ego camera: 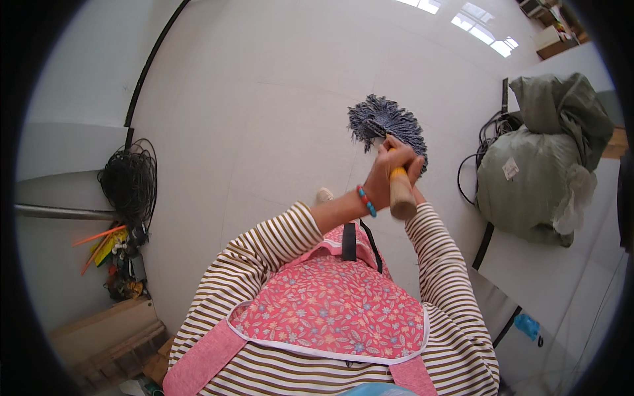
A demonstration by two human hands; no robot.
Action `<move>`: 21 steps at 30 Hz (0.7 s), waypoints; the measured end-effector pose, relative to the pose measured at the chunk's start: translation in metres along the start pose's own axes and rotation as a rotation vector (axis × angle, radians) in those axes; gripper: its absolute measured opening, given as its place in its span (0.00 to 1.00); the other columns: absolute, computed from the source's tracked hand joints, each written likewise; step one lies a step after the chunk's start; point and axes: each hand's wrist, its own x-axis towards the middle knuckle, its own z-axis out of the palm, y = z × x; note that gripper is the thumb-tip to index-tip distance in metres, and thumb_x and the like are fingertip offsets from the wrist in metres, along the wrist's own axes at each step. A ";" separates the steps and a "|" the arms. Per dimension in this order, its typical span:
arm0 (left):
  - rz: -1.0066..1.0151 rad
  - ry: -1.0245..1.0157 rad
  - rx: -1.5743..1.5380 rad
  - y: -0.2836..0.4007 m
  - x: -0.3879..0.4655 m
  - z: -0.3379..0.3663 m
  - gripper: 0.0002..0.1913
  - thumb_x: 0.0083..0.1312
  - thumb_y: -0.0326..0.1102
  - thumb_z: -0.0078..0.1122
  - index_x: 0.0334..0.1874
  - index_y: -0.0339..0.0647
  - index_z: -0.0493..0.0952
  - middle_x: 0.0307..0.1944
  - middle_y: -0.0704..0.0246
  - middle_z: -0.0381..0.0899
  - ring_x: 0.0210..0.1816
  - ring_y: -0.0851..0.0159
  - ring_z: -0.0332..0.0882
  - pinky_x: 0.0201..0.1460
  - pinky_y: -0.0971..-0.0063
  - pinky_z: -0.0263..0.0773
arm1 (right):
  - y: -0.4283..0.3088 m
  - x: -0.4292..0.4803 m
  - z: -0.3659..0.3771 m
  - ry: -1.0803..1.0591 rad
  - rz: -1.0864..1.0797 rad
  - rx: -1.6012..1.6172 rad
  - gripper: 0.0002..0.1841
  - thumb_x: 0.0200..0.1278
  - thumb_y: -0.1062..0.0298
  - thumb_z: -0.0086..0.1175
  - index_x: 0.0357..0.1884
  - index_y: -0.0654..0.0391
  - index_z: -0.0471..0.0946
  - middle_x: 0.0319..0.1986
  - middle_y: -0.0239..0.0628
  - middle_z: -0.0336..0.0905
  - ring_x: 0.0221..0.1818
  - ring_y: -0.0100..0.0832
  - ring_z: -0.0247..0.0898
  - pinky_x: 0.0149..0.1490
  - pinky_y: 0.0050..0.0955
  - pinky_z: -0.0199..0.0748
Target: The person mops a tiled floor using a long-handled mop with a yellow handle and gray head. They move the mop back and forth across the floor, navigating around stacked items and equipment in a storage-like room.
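A string mop with a dark blue-grey yarn head (391, 116) rests on the pale tiled floor ahead of me. Its wooden handle (402, 200) points up toward the camera, with a yellow band below the end. My left hand (389, 166), with a beaded bracelet on the wrist, is wrapped around the handle. On the other side my right hand (416, 171) grips it too, partly hidden behind the handle. The lower part of the handle is mostly covered by my hands.
At right a stuffed green sack (525, 183) stands by a white panel, with black cable (483, 143) behind it. Coiled black wire (130, 180) and assorted small items (126, 262) are at left. Brown boxes (557, 42) sit at far right. My shoe (324, 194) shows below.
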 end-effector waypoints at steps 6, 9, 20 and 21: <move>0.095 -0.173 0.029 0.066 -0.109 0.062 0.10 0.49 0.24 0.59 0.18 0.38 0.66 0.16 0.65 0.65 0.18 0.61 0.65 0.25 0.73 0.62 | 0.000 -0.101 -0.068 -0.149 0.452 0.303 0.10 0.44 0.79 0.51 0.15 0.58 0.61 0.11 0.35 0.58 0.14 0.27 0.58 0.22 0.24 0.54; 0.123 -0.219 0.049 0.093 -0.144 0.088 0.11 0.49 0.27 0.60 0.17 0.38 0.66 0.15 0.64 0.66 0.19 0.57 0.66 0.24 0.71 0.62 | -0.010 -0.145 -0.088 -0.049 0.013 -0.021 0.11 0.43 0.80 0.50 0.15 0.57 0.59 0.11 0.35 0.60 0.15 0.29 0.59 0.22 0.24 0.53; 0.003 -0.939 0.385 0.088 -0.251 0.127 0.51 0.33 0.33 0.72 0.64 0.41 0.53 0.48 0.55 0.68 0.51 0.52 0.68 0.58 0.62 0.60 | -0.085 -0.295 -0.183 -0.195 0.104 0.022 0.08 0.42 0.80 0.52 0.18 0.59 0.63 0.16 0.37 0.62 0.17 0.32 0.60 0.25 0.26 0.59; -0.296 -1.066 0.248 0.068 -0.257 0.128 0.54 0.33 0.33 0.72 0.66 0.42 0.49 0.51 0.55 0.66 0.54 0.52 0.65 0.60 0.60 0.56 | -0.090 -0.308 -0.189 -0.213 0.074 0.014 0.08 0.42 0.80 0.52 0.19 0.59 0.64 0.16 0.37 0.63 0.18 0.33 0.61 0.25 0.26 0.60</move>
